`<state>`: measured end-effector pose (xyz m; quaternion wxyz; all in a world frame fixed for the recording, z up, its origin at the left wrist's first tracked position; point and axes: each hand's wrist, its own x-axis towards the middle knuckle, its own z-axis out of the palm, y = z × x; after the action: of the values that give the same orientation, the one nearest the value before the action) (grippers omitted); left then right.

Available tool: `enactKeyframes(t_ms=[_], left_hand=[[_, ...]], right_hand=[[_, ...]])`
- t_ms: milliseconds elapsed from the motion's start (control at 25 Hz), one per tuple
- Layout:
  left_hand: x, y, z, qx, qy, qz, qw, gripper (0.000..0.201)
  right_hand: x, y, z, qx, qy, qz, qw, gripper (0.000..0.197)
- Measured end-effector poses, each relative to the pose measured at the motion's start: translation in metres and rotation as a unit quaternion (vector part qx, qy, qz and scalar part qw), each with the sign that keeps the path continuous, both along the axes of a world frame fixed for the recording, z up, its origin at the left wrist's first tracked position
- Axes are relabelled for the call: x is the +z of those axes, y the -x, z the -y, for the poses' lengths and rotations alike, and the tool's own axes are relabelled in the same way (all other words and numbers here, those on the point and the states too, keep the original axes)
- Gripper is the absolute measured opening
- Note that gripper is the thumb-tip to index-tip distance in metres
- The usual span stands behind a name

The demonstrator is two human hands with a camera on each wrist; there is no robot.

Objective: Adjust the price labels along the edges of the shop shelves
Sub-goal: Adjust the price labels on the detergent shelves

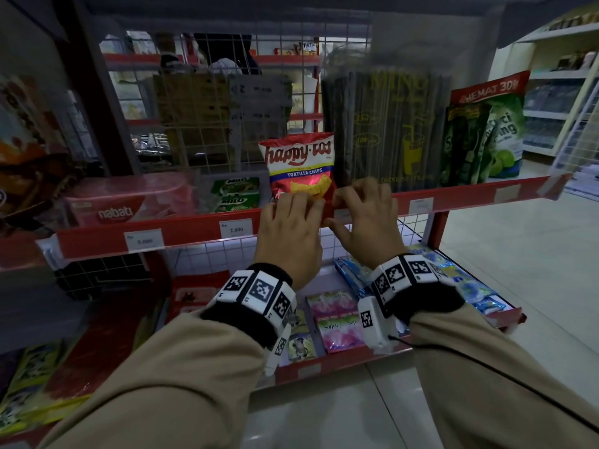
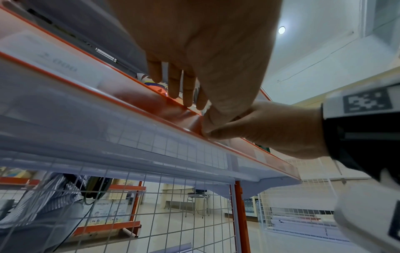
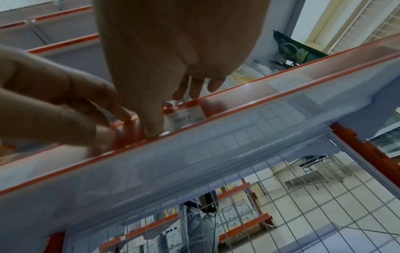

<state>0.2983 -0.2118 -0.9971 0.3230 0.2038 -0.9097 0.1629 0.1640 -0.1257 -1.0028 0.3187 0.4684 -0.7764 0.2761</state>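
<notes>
Red runs the length of the shelf-edge strip (image 1: 201,236) in the head view, where the left hand (image 1: 288,228) lies with fingers nearly straight over its top lip and the right hand (image 1: 366,218) curls its fingers over the lip while the thumb presses the strip's face from below. Two price labels, "5.000" (image 1: 144,240) and "2.000" (image 1: 236,229), sit square to the left; another label (image 1: 420,205) sits to the right. The one being worked lies between the hands, mostly hidden.

From the left wrist, the left hand's fingers (image 2: 174,85) reach flat over the strip, holding nothing, its thumb meeting the right hand (image 2: 270,130).

From the right wrist, the price label (image 3: 184,118) shows behind the clear cover, just beside the right thumb (image 3: 151,126), its long axis along the strip but tilted slightly. Judging by this, it is not yet straightened, and the lower shelf's labels remain.
</notes>
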Motion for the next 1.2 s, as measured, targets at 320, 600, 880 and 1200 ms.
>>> enactKeyframes(t_ms=[320, 600, 880, 1200], left_hand=[[0.005, 0.002, -0.003, -0.018, -0.023, -0.011, 1.0, 0.039], [0.009, 0.004, -0.002, -0.024, -0.038, 0.003, 0.999, 0.035], [0.012, 0.003, -0.003, -0.026, -0.063, 0.02, 0.997, 0.034], [0.017, 0.001, 0.002, -0.069, -0.12, 0.005, 0.99, 0.036]], right_hand=[[0.02, 0.007, -0.01, 0.067, -0.06, 0.003, 0.996, 0.032], [0.027, 0.011, -0.019, 0.09, -0.073, -0.001, 0.993, 0.025], [0.032, 0.011, -0.017, 0.076, -0.153, -0.024, 0.985, 0.022], [0.045, 0.01, -0.02, 0.171, 0.025, 0.218, 0.961, 0.014]])
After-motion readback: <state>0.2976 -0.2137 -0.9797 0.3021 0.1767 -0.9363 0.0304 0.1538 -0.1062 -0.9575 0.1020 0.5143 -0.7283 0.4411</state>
